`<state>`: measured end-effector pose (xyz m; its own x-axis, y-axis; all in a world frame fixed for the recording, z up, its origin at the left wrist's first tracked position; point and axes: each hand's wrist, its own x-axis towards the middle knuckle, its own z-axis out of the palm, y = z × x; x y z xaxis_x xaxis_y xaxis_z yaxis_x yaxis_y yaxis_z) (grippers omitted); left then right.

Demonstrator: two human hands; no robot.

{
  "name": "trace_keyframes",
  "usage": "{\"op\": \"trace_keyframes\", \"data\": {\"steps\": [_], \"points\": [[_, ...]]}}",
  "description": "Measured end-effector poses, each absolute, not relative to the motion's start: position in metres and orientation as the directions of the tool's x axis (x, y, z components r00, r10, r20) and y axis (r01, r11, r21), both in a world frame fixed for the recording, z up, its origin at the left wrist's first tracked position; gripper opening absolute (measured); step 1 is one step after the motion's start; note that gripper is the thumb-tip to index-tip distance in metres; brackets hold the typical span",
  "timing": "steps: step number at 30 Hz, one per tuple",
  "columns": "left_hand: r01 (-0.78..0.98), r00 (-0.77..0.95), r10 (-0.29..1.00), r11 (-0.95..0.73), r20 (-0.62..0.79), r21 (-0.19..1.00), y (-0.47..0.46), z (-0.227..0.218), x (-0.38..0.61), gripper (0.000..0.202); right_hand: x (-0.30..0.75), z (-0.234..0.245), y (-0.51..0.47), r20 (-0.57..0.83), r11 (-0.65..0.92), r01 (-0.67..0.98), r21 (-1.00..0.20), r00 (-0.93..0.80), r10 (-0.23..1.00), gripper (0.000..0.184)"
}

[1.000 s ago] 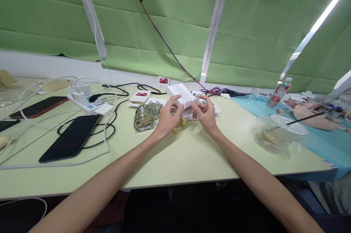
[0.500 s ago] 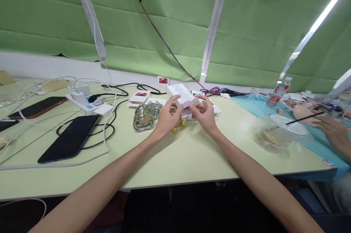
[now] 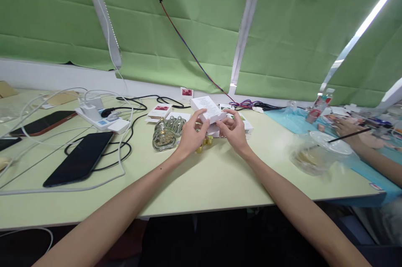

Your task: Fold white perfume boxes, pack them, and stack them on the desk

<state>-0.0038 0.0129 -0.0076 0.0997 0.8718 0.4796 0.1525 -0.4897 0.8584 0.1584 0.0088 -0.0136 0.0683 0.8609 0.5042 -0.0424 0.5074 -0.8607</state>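
Both my hands hold a small white box with fine print, lifted a little above the pale green table. My left hand grips its near left end, thumb on top. My right hand pinches its right end. Under the hands lie small yellow caps and more white boxes. Glass perfume bottles stand just left of my left hand.
Two black phones and a white power strip with tangled cables lie at left. A clear lidded container with a black stick sits at right on a blue cloth. Another person's hand reaches in there.
My hands and the box have barely moved. The other person's hand at the right edge has come in and moved up toward the items on the blue cloth.
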Motion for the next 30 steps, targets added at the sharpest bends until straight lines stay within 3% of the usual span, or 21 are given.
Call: {"op": "trace_keyframes", "data": {"steps": [30], "points": [[0.100, 0.107, 0.879, -0.474, 0.464, 0.875, 0.0130, -0.0092, -0.0041, 0.046, 0.1588, -0.0176, 0.0119, 0.507, 0.508, 0.002, -0.861, 0.072, 0.859, 0.056]]}}
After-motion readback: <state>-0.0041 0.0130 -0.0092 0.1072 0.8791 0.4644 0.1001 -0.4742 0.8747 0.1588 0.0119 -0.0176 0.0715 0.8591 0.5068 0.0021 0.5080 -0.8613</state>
